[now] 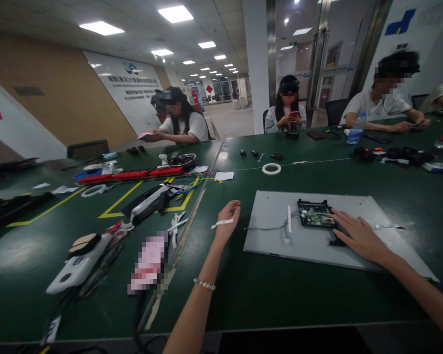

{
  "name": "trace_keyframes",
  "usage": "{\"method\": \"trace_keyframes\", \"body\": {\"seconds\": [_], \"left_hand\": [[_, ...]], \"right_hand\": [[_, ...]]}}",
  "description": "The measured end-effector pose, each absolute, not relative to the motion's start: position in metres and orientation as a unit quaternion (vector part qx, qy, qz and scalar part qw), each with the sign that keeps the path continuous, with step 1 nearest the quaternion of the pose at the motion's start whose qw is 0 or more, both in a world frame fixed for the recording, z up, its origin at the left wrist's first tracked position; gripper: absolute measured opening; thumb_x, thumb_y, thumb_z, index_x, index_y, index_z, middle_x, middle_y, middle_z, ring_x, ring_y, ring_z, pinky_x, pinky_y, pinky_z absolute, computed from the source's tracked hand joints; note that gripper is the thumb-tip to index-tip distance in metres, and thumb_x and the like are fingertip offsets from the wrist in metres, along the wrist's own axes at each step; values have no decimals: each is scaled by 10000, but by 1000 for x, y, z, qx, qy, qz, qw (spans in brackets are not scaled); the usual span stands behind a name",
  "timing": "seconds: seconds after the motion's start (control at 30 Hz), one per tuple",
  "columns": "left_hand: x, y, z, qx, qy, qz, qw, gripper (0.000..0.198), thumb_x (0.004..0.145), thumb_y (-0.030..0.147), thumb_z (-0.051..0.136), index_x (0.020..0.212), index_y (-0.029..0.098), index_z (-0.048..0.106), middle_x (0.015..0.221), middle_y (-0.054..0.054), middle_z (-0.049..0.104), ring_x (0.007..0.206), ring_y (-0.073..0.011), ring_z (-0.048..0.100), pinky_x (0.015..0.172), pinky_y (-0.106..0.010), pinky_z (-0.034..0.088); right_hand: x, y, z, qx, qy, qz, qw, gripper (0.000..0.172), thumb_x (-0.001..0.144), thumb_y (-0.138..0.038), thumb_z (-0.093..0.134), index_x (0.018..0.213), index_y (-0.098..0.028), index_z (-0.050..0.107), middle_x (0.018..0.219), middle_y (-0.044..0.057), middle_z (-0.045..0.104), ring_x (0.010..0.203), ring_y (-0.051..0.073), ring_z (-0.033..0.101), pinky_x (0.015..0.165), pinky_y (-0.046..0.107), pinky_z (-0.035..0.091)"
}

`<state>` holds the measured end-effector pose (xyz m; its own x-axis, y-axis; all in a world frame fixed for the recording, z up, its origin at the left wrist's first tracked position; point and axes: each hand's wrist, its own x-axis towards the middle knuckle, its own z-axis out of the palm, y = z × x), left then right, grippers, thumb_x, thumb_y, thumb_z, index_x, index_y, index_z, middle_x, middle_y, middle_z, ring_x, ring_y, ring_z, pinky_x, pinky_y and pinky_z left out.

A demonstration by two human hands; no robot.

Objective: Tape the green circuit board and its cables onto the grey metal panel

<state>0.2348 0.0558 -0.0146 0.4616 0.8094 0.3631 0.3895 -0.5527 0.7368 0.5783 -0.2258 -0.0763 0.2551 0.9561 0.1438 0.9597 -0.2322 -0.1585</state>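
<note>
Head view: the left hand (227, 218), at the centre of the frame, has thumb and fingers pinched together on a strip of white tape (221, 223), held just above the tabletop (280, 290). The strip looks feather-light, limp and sticky, likely to curl onto itself, so it is best kept by one end. The right hand (358, 236), right of centre, lies flat with fingers spread apart on a grey panel (372, 206), its fingertips at a circuit board (313, 215) fixed on it. The panel looks thin, stiff and wide, awkward rather than heavy, and is best taken at its long edges. The board looks fragile, and thin wires (269, 227) run from it to the left. The panel's near edge sits well in from the tabletop's near edge. Bare green surface lies open between the two arms, lower centre. The lower left is crowded with a white tool (77, 268) and cables, and a tape roll (271, 168) lies beyond the panel
</note>
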Motion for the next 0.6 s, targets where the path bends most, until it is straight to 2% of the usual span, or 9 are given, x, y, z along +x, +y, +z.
{"method": "trace_keyframes", "body": {"seconds": [0.1,0.2,0.43,0.6], "left_hand": [[221,73,-15,769,391,399,310,239,835,251,496,1038,170,596,1023,-88,685,908,-177,666,782,-311,545],[213,80,-22,765,401,402,303,233,834,254,500,1033,175,592,1006,-82,685,899,-182,666,788,-332,546],[216,72,-37,844,381,324,193,297,849,236,511,1133,164,559,1139,-115,641,1057,-229,614,918,-413,505],[216,65,-42,877,360,287,135,323,860,217,509,1171,140,538,1154,-131,621,1076,-237,593,972,-422,471]], "right_hand": [[585,-224,-79,-790,-603,-8,109,589,927,-560,239,1467,-326,267,1534,6,236,1389,268,262,1064,597,253],[594,-222,-83,-792,-600,-4,111,589,929,-559,240,1466,-319,268,1533,5,241,1386,267,268,1066,602,247],[613,-212,-86,-778,-618,-5,114,570,931,-539,258,1460,-327,273,1534,12,244,1386,273,268,1062,595,259],[636,-214,-91,-813,-569,-11,121,572,930,-527,245,1453,-303,296,1514,47,296,1336,275,363,1053,542,305]]}}
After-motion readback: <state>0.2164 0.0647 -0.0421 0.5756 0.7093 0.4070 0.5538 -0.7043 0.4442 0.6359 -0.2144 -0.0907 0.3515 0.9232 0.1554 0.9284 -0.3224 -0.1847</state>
